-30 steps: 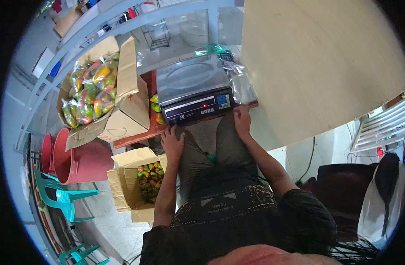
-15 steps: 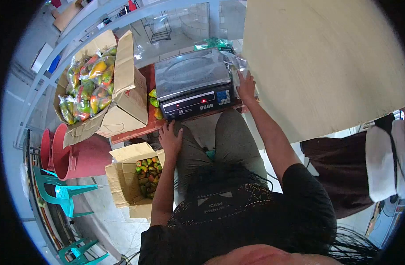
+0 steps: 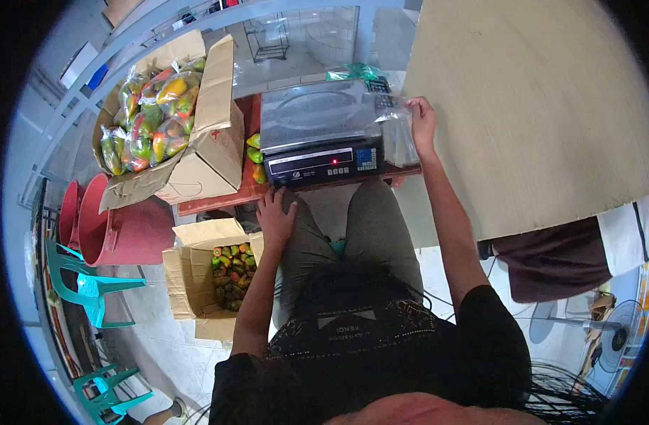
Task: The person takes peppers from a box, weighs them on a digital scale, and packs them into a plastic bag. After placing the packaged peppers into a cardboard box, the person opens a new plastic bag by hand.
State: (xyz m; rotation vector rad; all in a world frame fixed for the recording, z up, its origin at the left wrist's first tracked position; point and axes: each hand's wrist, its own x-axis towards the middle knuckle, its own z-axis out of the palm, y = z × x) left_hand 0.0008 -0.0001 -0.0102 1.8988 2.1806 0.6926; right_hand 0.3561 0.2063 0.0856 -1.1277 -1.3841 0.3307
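Right hand [image 3: 422, 122] pinched on clear bag [image 3: 393, 113], above right edge of red table [image 3: 229, 199]. Bag likely feather-light, limp, slippery, easily torn; best held by rim, between fingertips. Left hand [image 3: 276, 216] unclasped, fingers apart, at table's near edge.

A red table [image 3: 218, 204] bears a silver-topped black digital scale [image 3: 323, 131], green-and-orange peppers [image 3: 256, 155] just left of it, a brown cardboard box [image 3: 217, 156] farther left and clear plastic bags [image 3: 398, 145] at right. On the pale tiled floor [image 3: 197, 368], left, stand an open cardboard carton [image 3: 180, 283], red plastic tubs [image 3: 137, 234] and turquoise plastic chairs [image 3: 98, 285].
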